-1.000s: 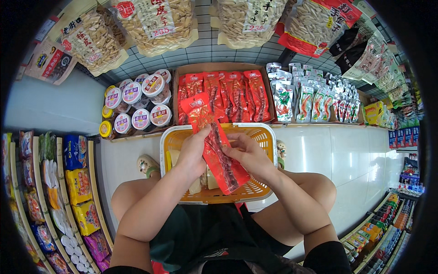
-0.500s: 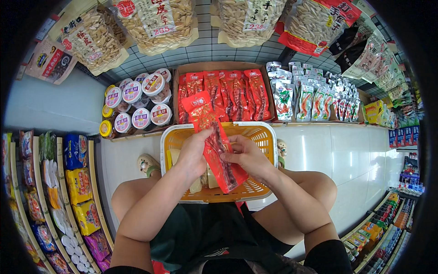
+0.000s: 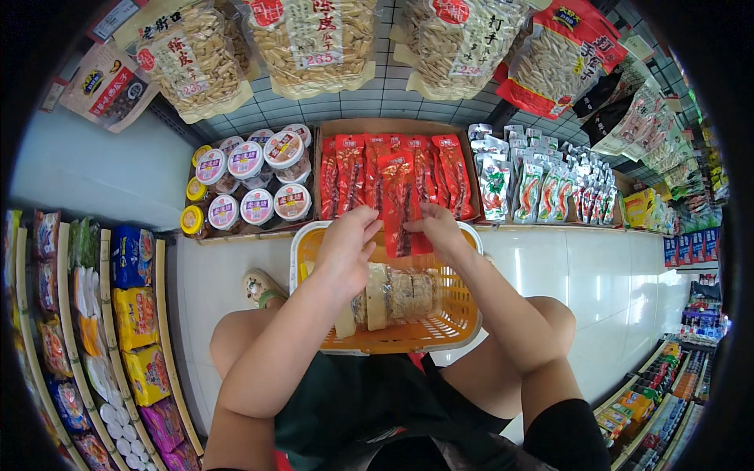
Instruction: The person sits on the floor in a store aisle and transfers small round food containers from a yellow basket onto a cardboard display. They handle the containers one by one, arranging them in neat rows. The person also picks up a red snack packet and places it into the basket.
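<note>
Upright between my two hands is a red snack packet [image 3: 400,206], its clear window showing dark contents. My left hand [image 3: 347,247] has its fingers closed at the packet's left edge. The right hand [image 3: 437,231] pinches the opposite edge, thumb across the front. Behind the packet, a cardboard box [image 3: 318,166] on the low shelf holds a row of similar red packets [image 3: 449,177]. Below my hands, a yellow plastic basket [image 3: 463,302] with a white rim sits between my knees. Clear-wrapped tan food packages [image 3: 404,297] lie in it.
Round tubs with white lids [image 3: 246,159] stack left of the box, and silver pouches [image 3: 495,188] stand to its right. Large bags of seeds [image 3: 314,43] hang above. Shelves of packaged goods [image 3: 135,314] flank me at left, with more shelves [image 3: 652,392] at lower right.
Both hands have moved forward, carrying the red packet from above the basket toward the box. It has turned from slanted to nearly upright. More of the basket's contents show, and the view has shifted.
</note>
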A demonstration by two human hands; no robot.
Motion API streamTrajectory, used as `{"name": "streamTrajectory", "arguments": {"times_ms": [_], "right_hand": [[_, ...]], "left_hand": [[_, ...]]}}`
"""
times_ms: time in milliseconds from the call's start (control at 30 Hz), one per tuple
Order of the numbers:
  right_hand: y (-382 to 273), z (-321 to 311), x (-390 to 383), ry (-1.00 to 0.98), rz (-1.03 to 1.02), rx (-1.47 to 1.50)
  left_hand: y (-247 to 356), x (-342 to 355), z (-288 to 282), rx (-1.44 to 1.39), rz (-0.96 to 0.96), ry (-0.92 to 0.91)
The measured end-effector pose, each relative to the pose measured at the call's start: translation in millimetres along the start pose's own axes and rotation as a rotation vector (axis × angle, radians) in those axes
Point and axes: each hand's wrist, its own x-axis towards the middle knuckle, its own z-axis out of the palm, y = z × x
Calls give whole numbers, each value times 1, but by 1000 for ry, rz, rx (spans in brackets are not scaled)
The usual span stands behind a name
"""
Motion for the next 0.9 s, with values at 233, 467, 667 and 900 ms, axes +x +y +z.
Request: {"name": "streamTrajectory", "arguments": {"times_ms": [233, 467, 667, 900], "right_hand": [[38, -14, 122, 236, -101, -218], [76, -37, 158, 321, -49, -485], [68, -45, 115, 231, -194, -790], [-22, -61, 14, 69, -548, -691]], "left_hand": [[18, 0, -4, -104, 10, -34], [24, -4, -9, -121, 17, -103], [23, 2, -14, -95, -2, -112], [20, 6, -11, -23, 12, -113]]}}
